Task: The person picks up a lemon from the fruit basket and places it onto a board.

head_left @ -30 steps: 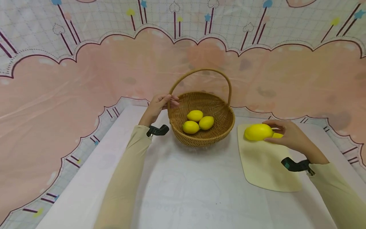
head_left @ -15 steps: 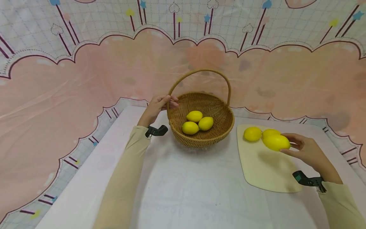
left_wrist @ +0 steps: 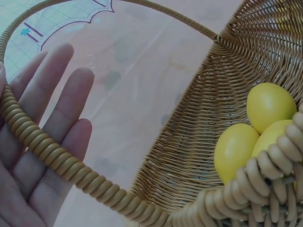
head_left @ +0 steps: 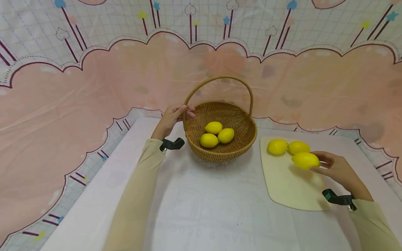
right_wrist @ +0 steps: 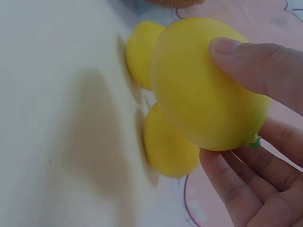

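Observation:
My right hand point(head_left: 340, 170) pinches a yellow lemon point(head_left: 304, 160) between thumb and fingers. A shadow below shows the fruit held just above the cream cutting board point(head_left: 293, 191). Two more lemons lie side by side at the board's far end, a left one point(head_left: 277, 146) and a right one point(head_left: 298, 147). With its thumb in front and fingers behind, my left hand point(head_left: 171, 120) holds the left side of the arched handle point(left_wrist: 61, 161) of a wicker basket point(head_left: 242, 139). Three lemons point(left_wrist: 271, 108) rest together inside the basket.
A white-covered table point(head_left: 201, 209) carries both basket and board, which stand apart. Behind the table hangs a pink patterned cloth point(head_left: 125, 76). Each wrist wears a small black camera, one on the left point(head_left: 172, 144) and one on the right point(head_left: 337, 198).
The right hand has left one lemon at the board's far left and shifted right and nearer; it now holds another lemon, slightly lower than half a second ago. The left hand keeps still.

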### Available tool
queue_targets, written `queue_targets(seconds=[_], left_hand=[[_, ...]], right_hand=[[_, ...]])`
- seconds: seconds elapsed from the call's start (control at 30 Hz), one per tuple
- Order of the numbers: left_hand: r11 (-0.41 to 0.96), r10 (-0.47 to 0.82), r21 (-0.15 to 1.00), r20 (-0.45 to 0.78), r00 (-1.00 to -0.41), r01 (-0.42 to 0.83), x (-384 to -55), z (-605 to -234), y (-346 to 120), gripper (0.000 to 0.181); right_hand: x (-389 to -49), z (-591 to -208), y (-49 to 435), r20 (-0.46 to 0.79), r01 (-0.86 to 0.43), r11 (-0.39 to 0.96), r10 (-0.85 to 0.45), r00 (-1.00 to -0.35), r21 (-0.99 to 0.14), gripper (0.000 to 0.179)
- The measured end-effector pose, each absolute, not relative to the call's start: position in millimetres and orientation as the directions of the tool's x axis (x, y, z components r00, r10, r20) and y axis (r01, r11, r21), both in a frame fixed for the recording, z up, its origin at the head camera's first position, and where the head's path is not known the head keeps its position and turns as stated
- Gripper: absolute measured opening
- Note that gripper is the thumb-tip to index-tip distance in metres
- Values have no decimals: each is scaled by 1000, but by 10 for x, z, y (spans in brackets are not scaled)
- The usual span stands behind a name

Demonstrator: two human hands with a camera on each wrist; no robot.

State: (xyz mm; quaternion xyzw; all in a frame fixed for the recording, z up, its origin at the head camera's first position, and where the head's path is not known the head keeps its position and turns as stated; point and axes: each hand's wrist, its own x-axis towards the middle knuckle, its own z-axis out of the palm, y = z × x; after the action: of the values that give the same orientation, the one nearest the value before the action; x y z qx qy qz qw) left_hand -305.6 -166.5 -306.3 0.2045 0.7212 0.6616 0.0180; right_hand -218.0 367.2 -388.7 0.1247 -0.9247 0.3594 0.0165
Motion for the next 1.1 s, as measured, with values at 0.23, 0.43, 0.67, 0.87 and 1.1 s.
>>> queue_targets(seconds=[0.23,0.43,0.67,0.87,1.1], left_hand=[[56,299,954,265,-916,295,-3122,-3160,-1693,48],[47,293,956,265,-918,291,-3123,-3157,-1696,38],[46,286,961,251,-925,274,-3144,-3157,-1692,40],[55,285,956,261,-922,287,-3132,-3142,-1676,44],[54,288,956,262,-921,289,-3125,-3143,-1664,38]], right_hand=[[-2228,-3970,3708,10,-157,749,-197,-980,-644,65],[-2255,-4011,3725,-58,-113,783,-186,-981,-612,69],[-2297,-4062,3755,-112,-70,792,-172,-979,-607,72],[-2354,-4082,3785,-161,-28,780,-163,-973,-626,73],[-2384,-4097,3860,-159,-53,757,-205,-966,-651,67]])
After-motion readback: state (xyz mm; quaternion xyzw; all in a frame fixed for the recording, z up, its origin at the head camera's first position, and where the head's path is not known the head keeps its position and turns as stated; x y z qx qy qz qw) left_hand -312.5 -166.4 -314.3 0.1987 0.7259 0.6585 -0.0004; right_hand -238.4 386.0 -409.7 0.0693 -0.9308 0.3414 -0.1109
